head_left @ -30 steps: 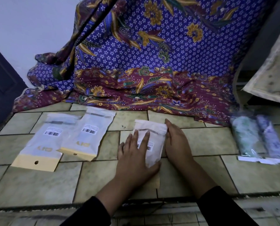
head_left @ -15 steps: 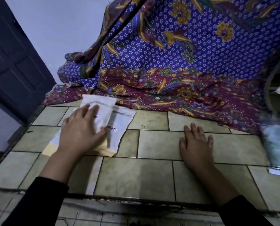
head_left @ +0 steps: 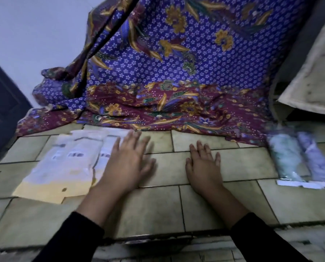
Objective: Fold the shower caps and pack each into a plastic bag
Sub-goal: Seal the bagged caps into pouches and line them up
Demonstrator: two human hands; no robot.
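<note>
I see three flat packets (head_left: pixel 70 163) overlapping like a fan at the left end of the tiled ledge (head_left: pixel 158 208). Their long axes run from the near edge toward the far edge, leaning slightly right. The cream card headers, one with a punched hole, point to the near edge, and the frosted plastic ends with barcode labels point to the patterned cloth (head_left: pixel 176 72) draped along the far edge.

My left hand (head_left: pixel 127 163) is blurred, with its fingers straight and spread, gripping nothing. It overlaps the rightmost packet's edge, but I cannot tell whether it touches. My right hand (head_left: pixel 203 167) lies palm down on bare tile at mid-ledge, fingers extended, holding nothing.

Near the right end lie two clear, glossy bags side by side, one with a crinkled pale green roll (head_left: pixel 284 157), the other a lilac roll (head_left: pixel 315 159). They lie lengthwise from far edge to near edge, with their white strip ends nearest me.
</note>
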